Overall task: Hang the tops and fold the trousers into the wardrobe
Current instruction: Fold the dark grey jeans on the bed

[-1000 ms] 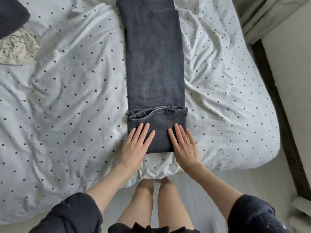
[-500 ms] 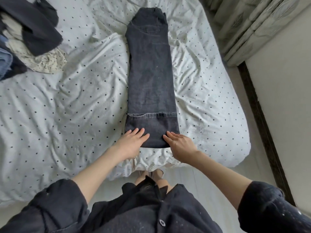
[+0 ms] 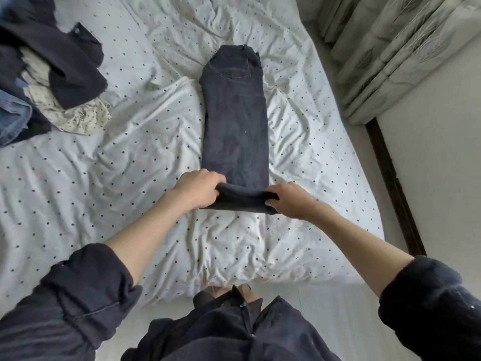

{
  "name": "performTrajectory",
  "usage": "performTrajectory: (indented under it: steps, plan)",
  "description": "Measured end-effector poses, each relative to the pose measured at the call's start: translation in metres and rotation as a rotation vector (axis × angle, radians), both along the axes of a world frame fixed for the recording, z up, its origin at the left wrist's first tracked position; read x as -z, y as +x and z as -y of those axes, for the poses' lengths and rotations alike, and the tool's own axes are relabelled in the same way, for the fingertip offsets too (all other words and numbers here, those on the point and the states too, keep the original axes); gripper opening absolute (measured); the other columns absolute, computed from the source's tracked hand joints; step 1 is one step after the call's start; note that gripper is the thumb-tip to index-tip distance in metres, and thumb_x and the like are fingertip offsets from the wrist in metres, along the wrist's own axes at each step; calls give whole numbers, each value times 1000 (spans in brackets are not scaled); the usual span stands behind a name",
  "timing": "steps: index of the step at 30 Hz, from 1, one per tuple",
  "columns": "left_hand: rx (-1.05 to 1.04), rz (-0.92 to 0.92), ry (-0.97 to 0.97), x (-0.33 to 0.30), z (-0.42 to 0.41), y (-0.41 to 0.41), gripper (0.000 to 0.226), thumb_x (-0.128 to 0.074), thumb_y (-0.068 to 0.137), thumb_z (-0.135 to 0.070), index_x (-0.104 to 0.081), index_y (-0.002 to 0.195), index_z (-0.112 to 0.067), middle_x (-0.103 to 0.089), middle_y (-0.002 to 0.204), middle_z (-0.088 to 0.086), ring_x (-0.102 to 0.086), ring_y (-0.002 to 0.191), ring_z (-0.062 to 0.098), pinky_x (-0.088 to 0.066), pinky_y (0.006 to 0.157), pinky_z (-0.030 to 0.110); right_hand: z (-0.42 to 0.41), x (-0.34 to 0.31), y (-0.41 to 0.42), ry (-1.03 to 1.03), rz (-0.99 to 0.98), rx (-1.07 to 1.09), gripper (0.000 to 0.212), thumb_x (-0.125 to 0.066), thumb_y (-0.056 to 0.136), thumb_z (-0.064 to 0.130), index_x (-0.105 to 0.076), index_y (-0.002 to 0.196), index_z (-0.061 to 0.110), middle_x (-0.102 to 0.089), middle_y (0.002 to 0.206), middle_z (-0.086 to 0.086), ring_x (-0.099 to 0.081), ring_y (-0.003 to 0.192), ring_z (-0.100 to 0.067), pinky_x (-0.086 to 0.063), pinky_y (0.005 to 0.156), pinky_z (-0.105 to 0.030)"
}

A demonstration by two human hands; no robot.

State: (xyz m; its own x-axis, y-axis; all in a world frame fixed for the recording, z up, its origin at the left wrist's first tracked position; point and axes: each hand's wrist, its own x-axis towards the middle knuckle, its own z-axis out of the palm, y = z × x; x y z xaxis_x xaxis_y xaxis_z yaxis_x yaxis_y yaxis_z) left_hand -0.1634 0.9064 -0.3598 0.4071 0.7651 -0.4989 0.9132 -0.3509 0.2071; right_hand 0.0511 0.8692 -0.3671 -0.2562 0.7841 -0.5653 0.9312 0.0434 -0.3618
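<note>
Dark grey jeans lie lengthwise on the bed, legs folded together, waistband at the far end. Their near end is turned over into a thick folded roll. My left hand grips the left end of that roll, fingers curled over it. My right hand holds the right end, thumb on top. Both hands keep the folded part slightly raised off the dotted sheet.
A heap of clothes sits at the bed's far left: dark tops, a cream dotted garment, blue denim. Curtains hang at the right, with a dark skirting strip and wall beside the bed. Pale floor lies under me.
My hands went from pressing flat on the folded hem to gripping its two ends, and the fold has rolled farther up the legs. The view has pulled back.
</note>
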Motion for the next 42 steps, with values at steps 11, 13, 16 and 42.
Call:
performTrajectory:
  steps: [11, 13, 16, 42]
  plan:
    - [75, 8, 297, 98, -19, 23, 61, -41, 98, -29, -13, 151, -20, 6, 158, 13, 5, 146, 31, 3, 117, 46, -125, 76, -2, 137, -52, 229, 26, -56, 90, 26, -62, 116, 23, -64, 107, -6, -56, 103, -28, -39, 70, -30]
    - [82, -78, 265, 119, -24, 23, 62, -31, 100, -40, 0, 151, -23, 15, 157, 12, 11, 145, 30, 8, 116, 45, -127, 94, -4, 176, 3, 210, 31, -51, 93, 25, -58, 122, 21, -60, 119, -4, -51, 113, -27, -39, 84, -34]
    - [116, -95, 302, 137, -39, 25, 59, -25, 100, -45, -4, 151, -25, 6, 158, 10, 3, 146, 30, 3, 117, 47, -108, 112, -3, 394, 75, 154, 39, -47, 91, 10, -51, 130, 13, -51, 133, -7, -40, 127, -27, -21, 110, -35]
    - [-125, 127, 557, 153, -67, 10, 41, -58, 89, -11, -55, 129, 0, -50, 135, 21, -48, 126, 36, -41, 103, 49, -67, 163, 2, 272, 136, -43, 62, -30, 100, 37, -4, 152, 16, 3, 159, -6, 7, 146, -22, 5, 117, -42]
